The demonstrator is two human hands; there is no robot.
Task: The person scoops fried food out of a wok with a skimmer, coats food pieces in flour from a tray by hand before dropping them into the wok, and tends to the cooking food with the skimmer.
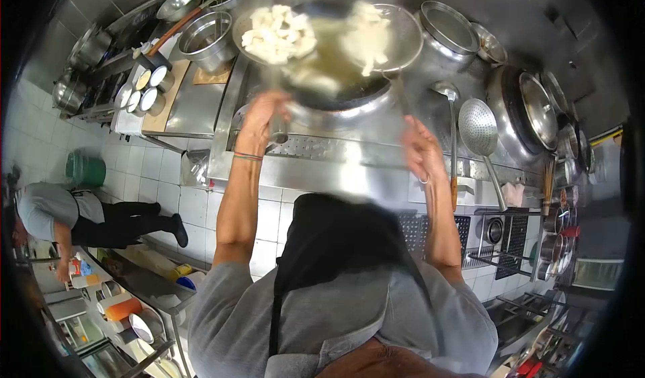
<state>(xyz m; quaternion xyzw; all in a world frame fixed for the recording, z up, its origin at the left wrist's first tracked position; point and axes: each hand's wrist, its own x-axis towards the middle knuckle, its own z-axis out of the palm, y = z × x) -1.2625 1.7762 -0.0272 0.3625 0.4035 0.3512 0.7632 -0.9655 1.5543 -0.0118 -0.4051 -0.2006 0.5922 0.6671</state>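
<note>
Food pieces, pale and chunky, lie in the left strainer, and a second heap sits in the right strainer, both over the wok. You appear to be handling both portions above the yellowish oil; the frame can't show whether you're lifting or lowering them. Your left grip looks closed around a handle, though blur hides the exact hold; your right grip appears clamped on the right strainer's handle. Any next move calls for level strainers and slow wrists, lest pieces slip or oil splash. The chunks look irregular, creamy white and unbrowned; more blurred pale ones show low in the wok.
</note>
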